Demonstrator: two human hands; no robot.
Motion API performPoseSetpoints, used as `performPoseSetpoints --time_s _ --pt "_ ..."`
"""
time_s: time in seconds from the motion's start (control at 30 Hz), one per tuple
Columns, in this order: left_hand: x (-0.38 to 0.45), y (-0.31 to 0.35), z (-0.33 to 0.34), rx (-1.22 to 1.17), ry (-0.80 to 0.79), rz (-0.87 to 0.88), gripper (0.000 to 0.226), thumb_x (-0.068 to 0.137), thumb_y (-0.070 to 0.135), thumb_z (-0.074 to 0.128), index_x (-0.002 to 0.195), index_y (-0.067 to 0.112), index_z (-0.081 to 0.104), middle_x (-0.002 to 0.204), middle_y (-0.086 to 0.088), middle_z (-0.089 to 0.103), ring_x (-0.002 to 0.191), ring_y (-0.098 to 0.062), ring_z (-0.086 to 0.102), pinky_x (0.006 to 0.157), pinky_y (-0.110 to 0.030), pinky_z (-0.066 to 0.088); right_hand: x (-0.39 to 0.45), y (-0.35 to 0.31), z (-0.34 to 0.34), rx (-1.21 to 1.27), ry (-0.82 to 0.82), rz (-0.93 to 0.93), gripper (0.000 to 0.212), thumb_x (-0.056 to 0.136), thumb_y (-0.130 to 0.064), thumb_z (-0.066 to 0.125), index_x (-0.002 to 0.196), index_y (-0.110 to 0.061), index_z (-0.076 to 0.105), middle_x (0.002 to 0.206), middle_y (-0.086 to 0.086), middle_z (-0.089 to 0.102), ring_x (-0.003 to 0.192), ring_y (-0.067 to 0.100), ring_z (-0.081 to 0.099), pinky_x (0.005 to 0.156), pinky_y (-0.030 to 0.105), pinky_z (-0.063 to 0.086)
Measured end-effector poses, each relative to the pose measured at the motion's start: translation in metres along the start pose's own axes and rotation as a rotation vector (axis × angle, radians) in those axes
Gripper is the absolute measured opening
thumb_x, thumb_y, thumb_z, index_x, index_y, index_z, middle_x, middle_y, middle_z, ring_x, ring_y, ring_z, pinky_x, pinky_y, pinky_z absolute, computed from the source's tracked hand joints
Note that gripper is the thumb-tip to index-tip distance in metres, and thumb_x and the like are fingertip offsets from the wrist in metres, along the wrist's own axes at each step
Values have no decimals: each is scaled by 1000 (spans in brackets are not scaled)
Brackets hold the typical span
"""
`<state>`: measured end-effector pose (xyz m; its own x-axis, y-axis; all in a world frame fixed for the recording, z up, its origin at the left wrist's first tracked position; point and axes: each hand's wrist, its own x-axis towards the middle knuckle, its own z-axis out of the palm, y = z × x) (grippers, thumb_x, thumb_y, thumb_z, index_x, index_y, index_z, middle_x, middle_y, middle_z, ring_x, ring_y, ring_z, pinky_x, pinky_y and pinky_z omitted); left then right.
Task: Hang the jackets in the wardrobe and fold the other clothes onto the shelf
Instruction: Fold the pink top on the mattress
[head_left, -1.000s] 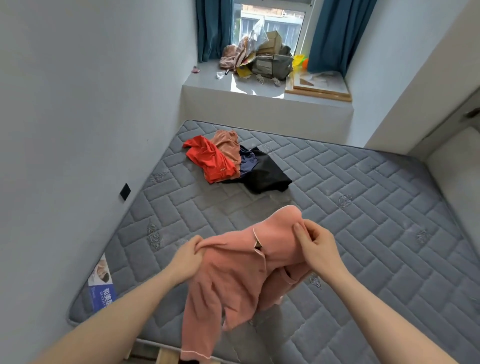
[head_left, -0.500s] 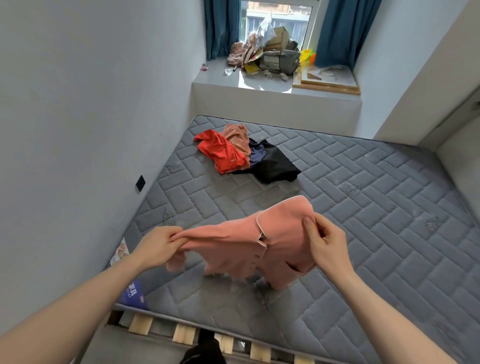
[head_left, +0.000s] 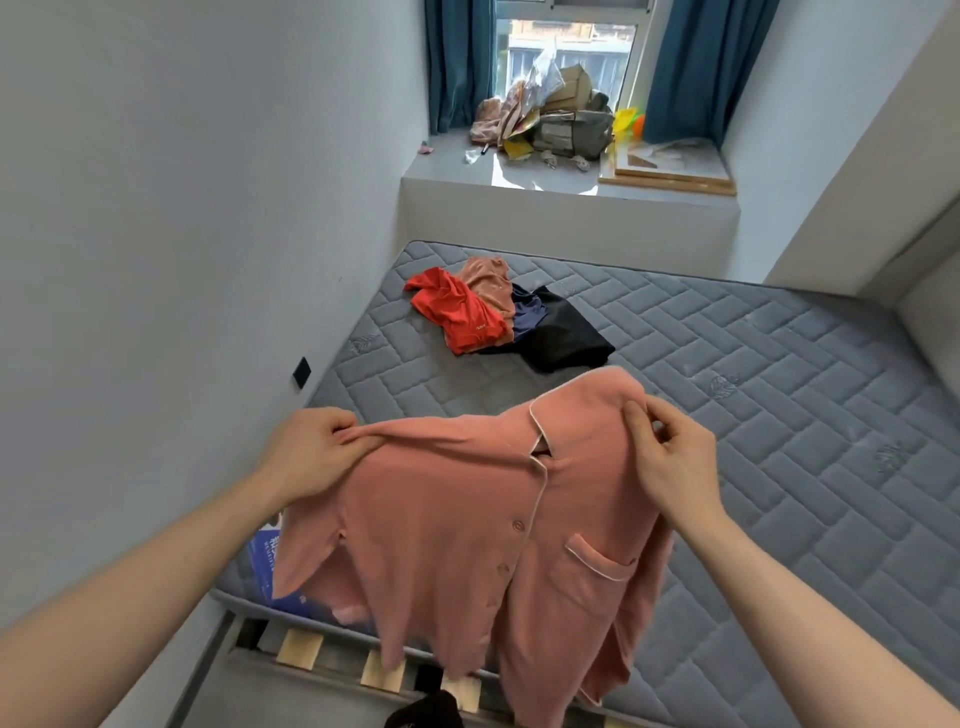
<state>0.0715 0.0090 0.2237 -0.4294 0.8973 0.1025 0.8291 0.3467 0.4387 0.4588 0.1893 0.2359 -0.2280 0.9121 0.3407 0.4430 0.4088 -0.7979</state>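
Salmon-pink button-front pyjama shirt with white piping (head_left: 467, 530) hangs spread above the near edge of the grey quilted mattress (head_left: 779, 415), its shoulders pinched by the left hand (head_left: 311, 452) and right hand (head_left: 670, 457). Farther back on the mattress lies a heap of red, pink, navy and black clothes (head_left: 498, 317).

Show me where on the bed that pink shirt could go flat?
The bare mattress to the right of the clothes pile, out to the right wall, is widest. A smaller bare patch lies between pile and held pink shirt. The windowsill is crowded.
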Motion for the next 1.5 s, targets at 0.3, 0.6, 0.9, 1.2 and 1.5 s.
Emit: performPoseSetpoints --time_s 0.3,0.6,0.9,1.2,1.5 --pt "95 -49 103 196 -369 -84 58 88 73 55 64 20 50 65 6 59 71 -15 59 57 -32 37 50 96 112 -255 -245 348 24 100 -55 53 96 -40 71 76 -15 70 86 24 68 68 36 45" --pt "264 -103 235 300 -337 3 29 98 48 58 116 27 67 121 -2 63 116 -28 59 93 -42 43 154 215 250 -354 -315 566 43 97 -37 64 138 -26 59 130 1 69 123 28 62 96 38 47" --pt "120 -123 414 249 -829 256 69 86 42 59 152 31 39 169 -5 13 151 -26 24 120 -39 28 -7 331 260 -526 -488 1051 69 88 -39 70 148 -16 43 143 18 50 132 40 52 106 47 45" --pt "-10 -128 504 348 -1156 210 127 77 50 72 156 40 -27 155 3 -51 145 -34 -44 119 -70 -5 -139 408 237 -561 -469 1241 41 89 -36 71 124 -19 60 111 3 68 114 32 64 91 39 52" --pt "-16 -120 510 419 -1121 157 120 82 41 69 157 41 -24 158 3 -47 149 -34 -39 120 -72 9 -141 433 220 -502 -464 1282 71 84 -40 76 143 -16 47 133 12 66 128 35 59 101 39 47"
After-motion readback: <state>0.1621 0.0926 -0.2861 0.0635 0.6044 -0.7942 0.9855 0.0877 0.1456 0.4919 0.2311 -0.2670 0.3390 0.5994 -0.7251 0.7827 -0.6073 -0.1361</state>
